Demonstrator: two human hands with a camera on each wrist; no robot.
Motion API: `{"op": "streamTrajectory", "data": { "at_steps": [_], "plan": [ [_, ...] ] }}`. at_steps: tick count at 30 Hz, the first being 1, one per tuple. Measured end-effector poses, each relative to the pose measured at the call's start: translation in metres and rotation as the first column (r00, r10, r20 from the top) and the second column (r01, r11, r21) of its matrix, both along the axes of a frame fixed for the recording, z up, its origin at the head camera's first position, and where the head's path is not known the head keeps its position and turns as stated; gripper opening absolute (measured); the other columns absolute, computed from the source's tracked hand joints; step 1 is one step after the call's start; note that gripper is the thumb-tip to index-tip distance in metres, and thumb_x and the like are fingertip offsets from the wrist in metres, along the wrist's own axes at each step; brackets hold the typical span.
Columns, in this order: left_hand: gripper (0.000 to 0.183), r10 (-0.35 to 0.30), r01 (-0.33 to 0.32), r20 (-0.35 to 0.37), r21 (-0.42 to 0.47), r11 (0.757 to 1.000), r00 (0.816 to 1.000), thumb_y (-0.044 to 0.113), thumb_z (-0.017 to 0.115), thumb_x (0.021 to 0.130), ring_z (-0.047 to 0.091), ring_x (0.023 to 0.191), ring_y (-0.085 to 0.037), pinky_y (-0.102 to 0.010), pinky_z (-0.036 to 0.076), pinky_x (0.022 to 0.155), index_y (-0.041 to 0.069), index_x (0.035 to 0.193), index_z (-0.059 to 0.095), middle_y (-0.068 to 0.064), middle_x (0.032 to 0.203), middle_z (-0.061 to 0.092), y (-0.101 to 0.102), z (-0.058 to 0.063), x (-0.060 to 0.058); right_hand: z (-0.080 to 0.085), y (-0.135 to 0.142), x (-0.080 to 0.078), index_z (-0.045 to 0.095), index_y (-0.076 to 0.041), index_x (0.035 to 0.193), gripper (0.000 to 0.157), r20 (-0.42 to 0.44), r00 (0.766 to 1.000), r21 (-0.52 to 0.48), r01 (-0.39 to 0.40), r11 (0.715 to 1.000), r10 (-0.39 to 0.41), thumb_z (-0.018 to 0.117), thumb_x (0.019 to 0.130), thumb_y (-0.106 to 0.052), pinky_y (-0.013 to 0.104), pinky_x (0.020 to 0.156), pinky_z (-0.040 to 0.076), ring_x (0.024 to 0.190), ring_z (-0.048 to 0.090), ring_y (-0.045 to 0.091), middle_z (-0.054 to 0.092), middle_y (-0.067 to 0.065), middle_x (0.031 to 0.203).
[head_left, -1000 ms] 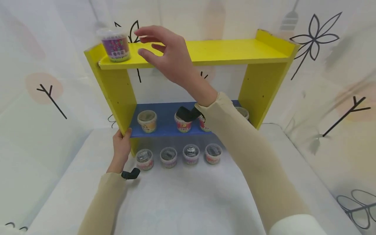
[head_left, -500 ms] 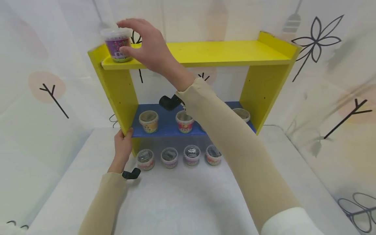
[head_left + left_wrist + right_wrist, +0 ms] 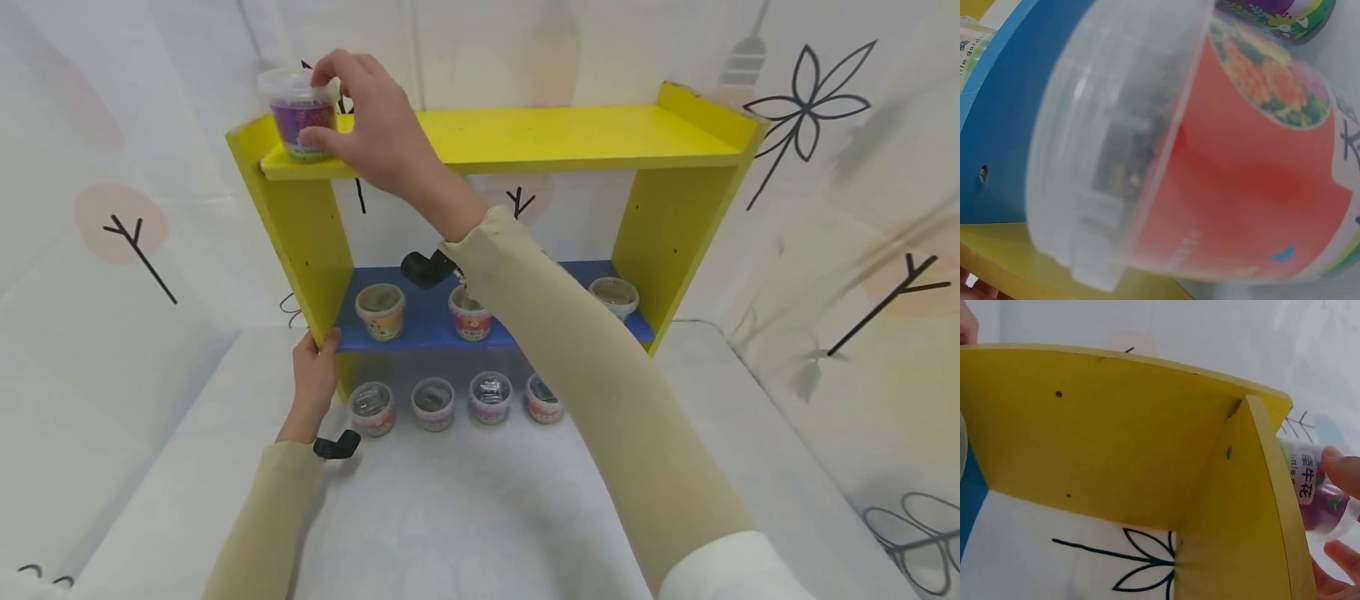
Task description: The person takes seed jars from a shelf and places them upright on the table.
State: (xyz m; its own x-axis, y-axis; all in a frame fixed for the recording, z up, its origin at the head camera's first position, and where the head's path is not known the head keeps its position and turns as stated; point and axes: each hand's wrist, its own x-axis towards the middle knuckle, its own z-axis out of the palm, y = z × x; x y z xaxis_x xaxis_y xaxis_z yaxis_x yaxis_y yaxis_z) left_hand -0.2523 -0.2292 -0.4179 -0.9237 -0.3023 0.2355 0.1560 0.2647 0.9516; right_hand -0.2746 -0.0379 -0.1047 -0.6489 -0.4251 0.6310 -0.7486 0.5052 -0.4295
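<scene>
A purple-labelled plastic tub (image 3: pixel 295 117) with a clear lid stands at the left end of the yellow top shelf (image 3: pixel 540 133). My right hand (image 3: pixel 382 125) holds it from its right side, thumb across the front of the label and fingers curled round near the lid. In the right wrist view, the thumb lies on the purple tub (image 3: pixel 1316 481) as well. Lower down, my left hand (image 3: pixel 313 375) grips the left side panel of the shelf unit beside the blue board (image 3: pixel 427 340). The left wrist view is mostly filled by a red-labelled tub (image 3: pixel 1247 181); that hand is almost out of frame.
On the blue board stand a yellow-labelled tub (image 3: pixel 380 312), a red-labelled tub (image 3: pixel 471 317) and another tub (image 3: pixel 615 296) at the right. Several tubs, including a purple one (image 3: pixel 432 404), line the white table (image 3: pixel 465 500) below. My right sleeve hides part of both rows.
My right hand has moved left along the top shelf onto the purple tub and now holds it; the tub's label looks slightly turned. My left hand stays on the side panel.
</scene>
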Motion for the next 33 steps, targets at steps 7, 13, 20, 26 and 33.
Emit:
{"op": "streamTrajectory", "data": {
  "at_steps": [7, 13, 20, 26, 33],
  "plan": [
    [0.049, -0.008, 0.008, 0.004, 0.006, 1.0, 1.0, 0.039, 0.045, 0.105, 0.053, 0.125, -0.028, -0.047, 0.037, 0.111, 0.007, 0.142, 0.05, -0.014, 0.134, 0.058, 0.003, -0.001, -0.001, 0.001, -0.001, 0.001, 0.044, -0.011, 0.114, 0.039, 0.023, 1.0, -0.057, 0.001, 0.998, 0.0, 0.071, 0.092, -0.027, 0.013, 0.081, 0.044, 0.107, 0.047, 0.012, 0.047, 0.002, 0.123],
    [0.049, -0.006, 0.006, -0.001, 0.001, 1.0, 1.0, 0.039, 0.045, 0.105, 0.053, 0.124, -0.028, -0.047, 0.038, 0.111, 0.007, 0.142, 0.05, -0.014, 0.134, 0.058, 0.003, -0.002, -0.001, -0.002, 0.002, 0.002, 0.047, -0.011, 0.117, 0.038, 0.05, 0.998, -0.116, -0.03, 0.993, 0.036, 0.072, 0.092, -0.025, 0.015, 0.08, 0.046, 0.102, 0.051, 0.012, 0.052, 0.001, 0.123],
    [0.048, -0.015, 0.015, -0.01, 0.0, 1.0, 1.0, 0.038, 0.045, 0.105, 0.053, 0.124, -0.028, -0.047, 0.038, 0.111, 0.008, 0.142, 0.05, -0.013, 0.133, 0.059, 0.005, -0.001, -0.001, -0.003, 0.01, 0.005, 0.057, -0.015, 0.136, 0.048, 0.032, 0.999, -0.108, -0.033, 0.994, 0.037, 0.072, 0.092, -0.027, 0.011, 0.088, 0.043, 0.111, 0.051, 0.012, 0.052, 0.002, 0.134],
    [0.05, -0.014, 0.014, -0.01, -0.016, 1.0, 1.0, 0.04, 0.045, 0.105, 0.053, 0.124, -0.029, -0.048, 0.038, 0.111, 0.007, 0.142, 0.05, -0.014, 0.133, 0.059, 0.003, -0.002, -0.002, -0.005, 0.017, 0.008, 0.063, -0.012, 0.131, 0.044, 0.061, 0.995, -0.186, -0.066, 0.98, 0.078, 0.075, 0.09, -0.024, 0.009, 0.093, 0.042, 0.117, 0.052, 0.012, 0.05, 0.004, 0.136],
    [0.048, -0.011, 0.011, -0.012, -0.025, 1.0, 1.0, 0.038, 0.046, 0.105, 0.053, 0.124, -0.029, -0.048, 0.038, 0.11, 0.007, 0.142, 0.05, -0.014, 0.133, 0.059, 0.004, 0.0, 0.0, -0.007, 0.027, 0.013, 0.064, -0.009, 0.131, 0.043, 0.016, 0.993, -0.223, -0.107, 0.969, 0.113, 0.074, 0.091, -0.021, 0.011, 0.098, 0.041, 0.121, 0.051, 0.012, 0.05, 0.007, 0.137]
  ]
}}
